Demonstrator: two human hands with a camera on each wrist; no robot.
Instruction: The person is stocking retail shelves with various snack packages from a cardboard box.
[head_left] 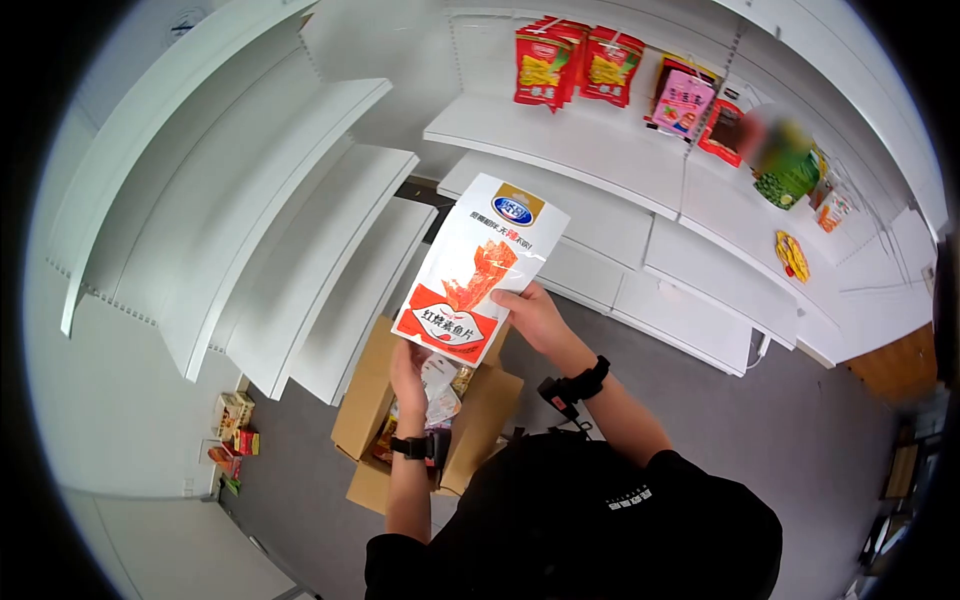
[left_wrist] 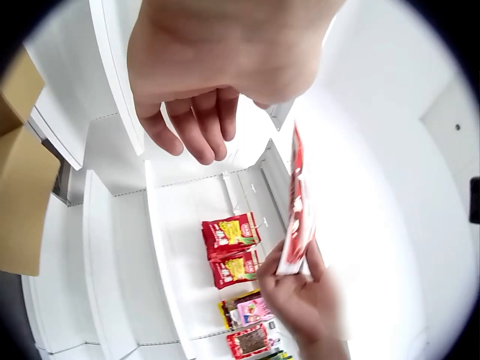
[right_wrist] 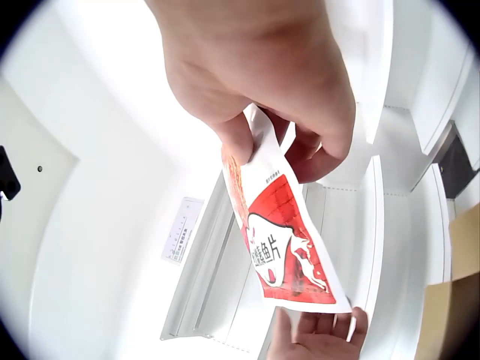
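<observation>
A white and red snack packet (head_left: 482, 270) with a picture of an orange-red snack is held up in front of the shelves, printed front toward the head camera. My right hand (head_left: 540, 318) pinches its right edge, thumb on the front and fingers behind, as the right wrist view also shows on the packet (right_wrist: 281, 232). Just below the packet's lower edge is my left hand (head_left: 407, 375). In the left wrist view the left hand (left_wrist: 202, 97) has loosely bent fingers with nothing between them, and the packet (left_wrist: 297, 206) stands apart from it, edge-on.
An open cardboard box (head_left: 365, 400) with several packets inside stands on the floor below the hands. Red snack bags (head_left: 545, 65), a pink bag (head_left: 684, 103) and a green bag (head_left: 790, 180) are on the back shelf (head_left: 560, 140). Small boxes (head_left: 235, 412) sit by the left wall.
</observation>
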